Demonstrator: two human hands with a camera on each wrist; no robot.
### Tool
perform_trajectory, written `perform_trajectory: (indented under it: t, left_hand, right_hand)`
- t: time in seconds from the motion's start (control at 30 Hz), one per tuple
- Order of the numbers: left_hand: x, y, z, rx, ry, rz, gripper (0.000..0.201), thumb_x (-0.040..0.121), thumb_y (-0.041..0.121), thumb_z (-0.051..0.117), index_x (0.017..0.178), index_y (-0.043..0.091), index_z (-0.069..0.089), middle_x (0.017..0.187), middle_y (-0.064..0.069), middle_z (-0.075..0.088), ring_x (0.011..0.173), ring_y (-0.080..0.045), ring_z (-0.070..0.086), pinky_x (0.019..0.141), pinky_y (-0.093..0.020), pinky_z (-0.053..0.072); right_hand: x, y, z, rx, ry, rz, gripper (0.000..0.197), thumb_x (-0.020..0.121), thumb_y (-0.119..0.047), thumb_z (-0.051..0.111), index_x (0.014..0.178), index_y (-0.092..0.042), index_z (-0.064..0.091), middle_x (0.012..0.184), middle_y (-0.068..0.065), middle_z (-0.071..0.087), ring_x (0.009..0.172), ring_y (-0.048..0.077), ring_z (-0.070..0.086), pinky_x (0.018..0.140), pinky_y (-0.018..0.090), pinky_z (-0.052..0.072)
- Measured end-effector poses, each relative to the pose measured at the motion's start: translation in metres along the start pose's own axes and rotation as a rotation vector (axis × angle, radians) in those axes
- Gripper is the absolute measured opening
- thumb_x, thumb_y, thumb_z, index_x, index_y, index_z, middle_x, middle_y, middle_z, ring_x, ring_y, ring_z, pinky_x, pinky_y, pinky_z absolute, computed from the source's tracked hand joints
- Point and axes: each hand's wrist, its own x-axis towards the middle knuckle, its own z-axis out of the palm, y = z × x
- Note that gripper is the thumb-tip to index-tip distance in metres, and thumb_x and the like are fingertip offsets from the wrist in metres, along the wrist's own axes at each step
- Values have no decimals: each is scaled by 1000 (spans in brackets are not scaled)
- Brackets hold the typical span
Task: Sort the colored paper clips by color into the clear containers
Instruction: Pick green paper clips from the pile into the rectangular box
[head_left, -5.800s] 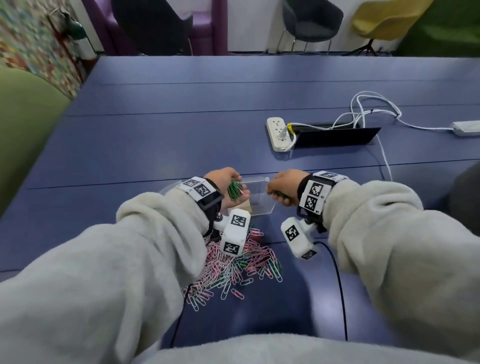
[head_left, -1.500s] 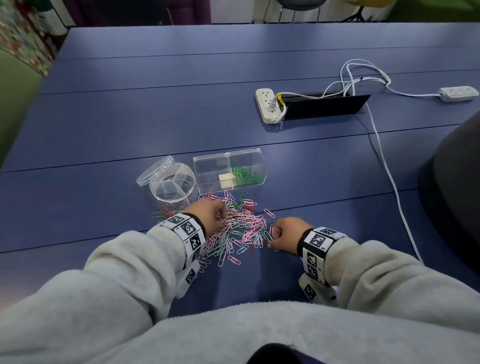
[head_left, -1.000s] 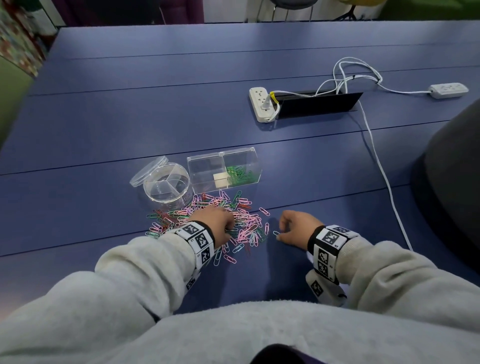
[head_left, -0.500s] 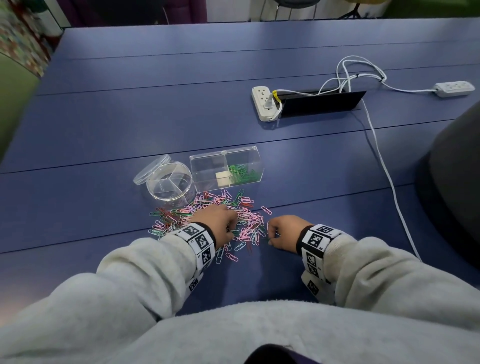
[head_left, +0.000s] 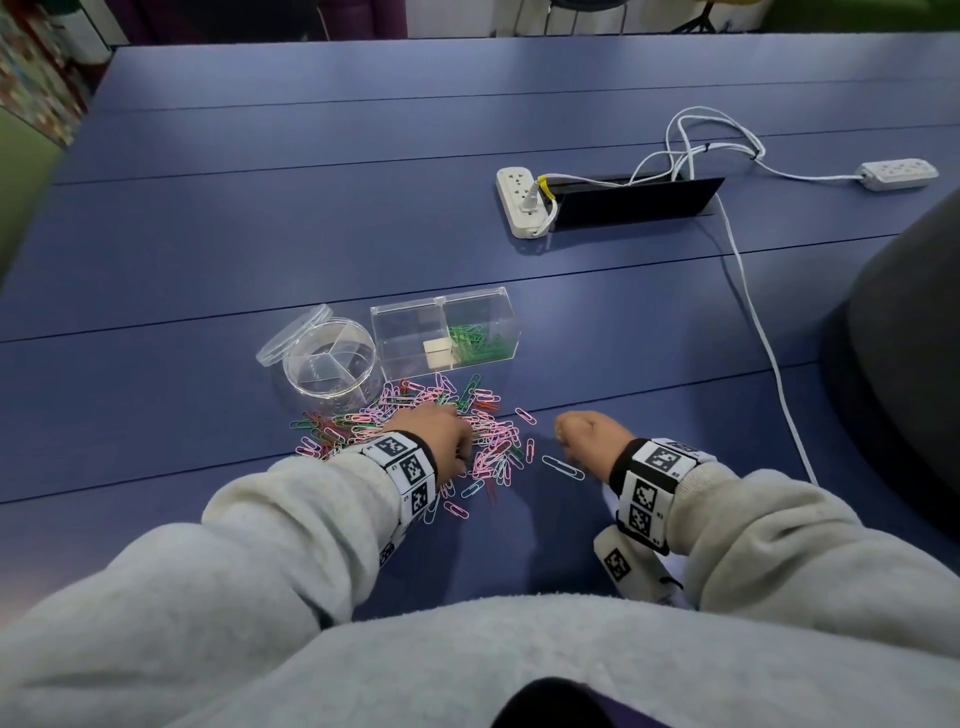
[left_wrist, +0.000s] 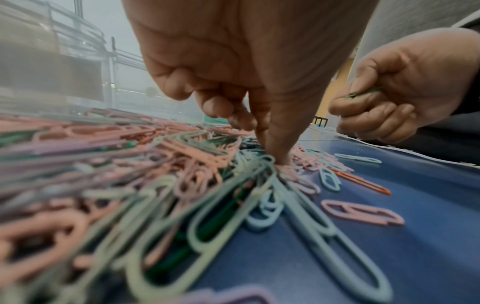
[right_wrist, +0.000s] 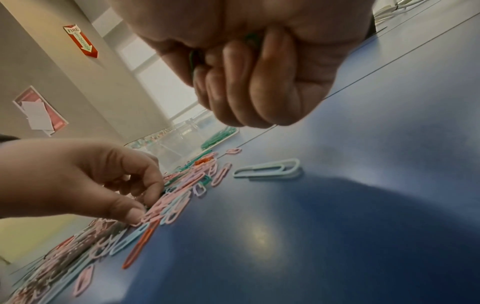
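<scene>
Step in hand: picking green out of the mixed pile of paper clips (head_left: 415, 431), which lies on the blue table (head_left: 260, 234) just in front of the 2 clear containers.

Rectangular box (head_left: 444, 332): 2 compartments; the right one holds a heap of green clips (head_left: 472, 343), the left one shows no clips. Round container (head_left: 330, 366) to its left has 3 wedge sections, none with clips that I can make out; its lid (head_left: 293, 335) leans against the far-left rim.

Left hand (head_left: 441, 434): palm down over the near-right part of the pile, wrist low. In the left wrist view the index fingertip (left_wrist: 281, 158) presses straight down into the clips, thumb beside it, the other fingers curled back. It seems to be working 1 clip loose; whether anything is actually pinched I cannot tell, the contact being buried.

Right hand (head_left: 587, 436): clenched, just right of the pile and clear of it, knuckles toward the box. Green clip (left_wrist: 363, 93) pokes out between thumb and curled fingers; more green shows inside the fist in the right wrist view, so probably several held.

A lone pale blue clip (head_left: 563, 467) lies apart, between the 2 hands.

Next move, as I judge it: free the clip under the left fingertip without dragging neighbours, then carry the right fistful to the right compartment and let it go over the green heap.
</scene>
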Motion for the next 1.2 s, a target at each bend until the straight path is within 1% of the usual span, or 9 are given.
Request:
perform_trajectory:
  t: [0.13, 0.27, 0.43, 0.57, 0.67, 0.77, 0.93, 1.03, 1.2]
  left_hand:
    - [3, 4, -3, 35, -47, 1, 10, 87, 33, 61, 96, 28, 64, 110, 6, 54, 112, -18, 47, 91, -36, 42]
    - [1, 4, -1, 79, -54, 31, 11, 90, 28, 55, 98, 25, 63, 114, 3, 54, 113, -19, 46, 94, -37, 43]
    - [-4, -2, 4, -22, 43, 65, 5, 92, 24, 48, 91, 23, 53, 100, 4, 46, 104, -17, 44, 95, -33, 39]
    - [-8, -11, -3, -293, 102, 34, 7, 93, 13, 43, 89, 18, 43, 86, 6, 45, 83, -16, 45, 74, -25, 36]
    - [-11, -17, -12, -433, 126, -20, 7, 94, 17, 47, 88, 18, 43, 79, 6, 52, 76, -17, 52, 68, -27, 40]
    - [-13, -20, -16, -587, 186, -84, 4, 93, 13, 47, 93, 16, 44, 83, -2, 58, 78, -21, 58, 66, -28, 46]
    - [-16, -30, -15, -842, 181, -206, 30, 91, 4, 34, 110, 23, 47, 74, -2, 53, 64, -19, 49, 57, -30, 43]
    - [-21, -35, -15, -849, 187, -251, 25, 93, 7, 37, 102, 21, 56, 68, 1, 48, 54, -16, 39, 50, -24, 35]
    - [-25, -38, -15, -705, 192, -221, 12, 93, 27, 53, 83, 21, 54, 67, 8, 49, 58, -9, 44, 55, -22, 39]
  right_hand:
    - [1, -1, -2, -248, -14, -26, 39, 101, -33, 33, 65, -20, 39, 62, -6, 39, 57, 8, 36, 72, 25, 30]
    - [1, 0, 3, -308, -17, -64, 36, 100, -33, 37, 68, -18, 36, 63, -2, 45, 55, 12, 39, 59, 26, 34]
    - [-1, -1, 11, -187, -92, -25, 19, 98, -13, 33, 88, -23, 45, 68, 1, 52, 50, 14, 41, 43, 22, 34]
    - [4, -8, 12, -405, -116, -87, 21, 99, -16, 38, 107, -19, 57, 92, 3, 59, 80, 16, 52, 69, 24, 42]
    - [10, -14, 13, -512, -82, -106, 10, 94, -28, 53, 96, -20, 57, 100, 2, 62, 87, 15, 53, 76, 25, 42]
    - [11, -22, 14, -595, -85, -102, 17, 88, -31, 62, 95, -16, 61, 102, 4, 64, 91, 20, 58, 76, 28, 45]
    - [11, -33, 18, -708, -129, -85, 19, 89, -26, 61, 95, -9, 64, 108, 13, 66, 91, 24, 60, 77, 30, 48]
    - [13, -38, 21, -795, -164, -86, 9, 91, -24, 56, 95, -15, 57, 104, 9, 64, 89, 19, 54, 76, 27, 45]
    - [12, -31, 22, -730, -170, -81, 7, 87, -21, 58, 83, -16, 57, 87, 4, 57, 80, 17, 51, 71, 25, 45]
